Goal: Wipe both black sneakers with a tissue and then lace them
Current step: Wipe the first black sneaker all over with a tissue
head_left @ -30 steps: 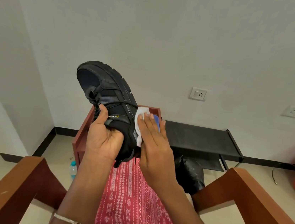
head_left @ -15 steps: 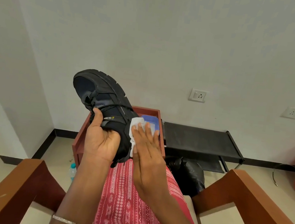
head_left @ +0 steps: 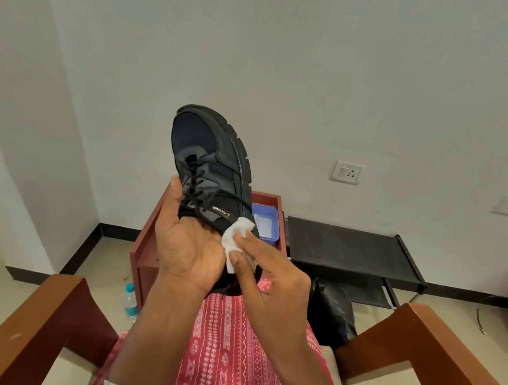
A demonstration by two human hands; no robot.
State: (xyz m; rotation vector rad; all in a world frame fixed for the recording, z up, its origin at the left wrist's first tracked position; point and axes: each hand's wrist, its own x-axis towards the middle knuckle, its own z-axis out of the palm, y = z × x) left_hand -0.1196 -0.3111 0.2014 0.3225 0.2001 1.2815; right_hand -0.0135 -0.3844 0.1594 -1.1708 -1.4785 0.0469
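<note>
Sneaker (head_left: 214,168): 1 black shoe is held up in the air above the person's lap, toe up and away, heel down. Its ridged sole is turned to the right and its laced top faces the camera. Black laces cross the eyelets, and a small white logo sits on the side near the collar.

At the sneaker's heel end the left hand (head_left: 190,245) has its grip closed on the shoe. The palm faces the camera and the thumb stretches up the sneaker's left side beside the laces; the other fingers are hidden. The right hand (head_left: 270,287) has its grip closed on a folded white tissue (head_left: 236,238), pinched between thumb and fingers and pressed against the sneaker's side just below the logo.

Behind and below the sneaker stands a red-brown counter (head_left: 144,243), with a blue tray (head_left: 266,226) on top, just right of the sneaker. Farther right a low black rack (head_left: 351,249) stands against the wall, with a black bag (head_left: 330,313) on the floor in front of it. Below and left of the sneaker a water bottle (head_left: 130,300) stands on the floor beside the counter. 2 wall sockets (head_left: 347,171) sit on the wall to the sneaker's right. Below the sneaker are a red patterned garment (head_left: 225,364) and 2 wooden armrests (head_left: 38,325).
</note>
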